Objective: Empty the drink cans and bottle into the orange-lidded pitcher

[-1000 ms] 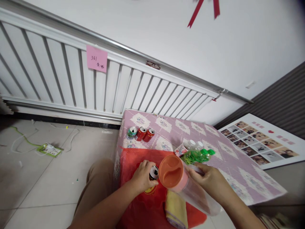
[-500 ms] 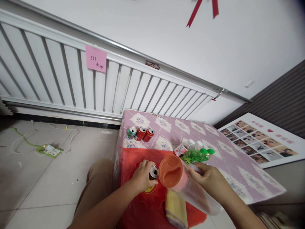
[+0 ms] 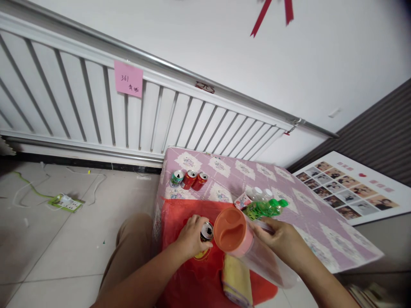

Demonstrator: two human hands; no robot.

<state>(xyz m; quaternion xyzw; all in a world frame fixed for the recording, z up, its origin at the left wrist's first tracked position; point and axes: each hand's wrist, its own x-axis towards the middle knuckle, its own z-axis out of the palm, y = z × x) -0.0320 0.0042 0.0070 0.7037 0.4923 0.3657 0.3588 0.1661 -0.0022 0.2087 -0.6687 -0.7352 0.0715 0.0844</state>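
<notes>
My left hand [image 3: 192,235] is wrapped round a dark drink can [image 3: 206,231], its opened top facing up, over the red cloth [image 3: 205,209]. By its handle, my right hand [image 3: 279,239] grips a clear pitcher [image 3: 266,265] with an orange lid [image 3: 229,231]. The pitcher is tilted, its lid end beside the can. Whether liquid is flowing cannot be made out. Below the pitcher, a folded yellow cloth [image 3: 236,280] lies on the red cloth.
Beyond the red cloth stand a green can [image 3: 176,179] and two red cans [image 3: 194,180]. Green-capped bottles [image 3: 266,208], clear bottles [image 3: 261,194] and a small patterned carton [image 3: 242,200] are grouped near the pitcher. A white radiator [image 3: 180,115] runs behind the table.
</notes>
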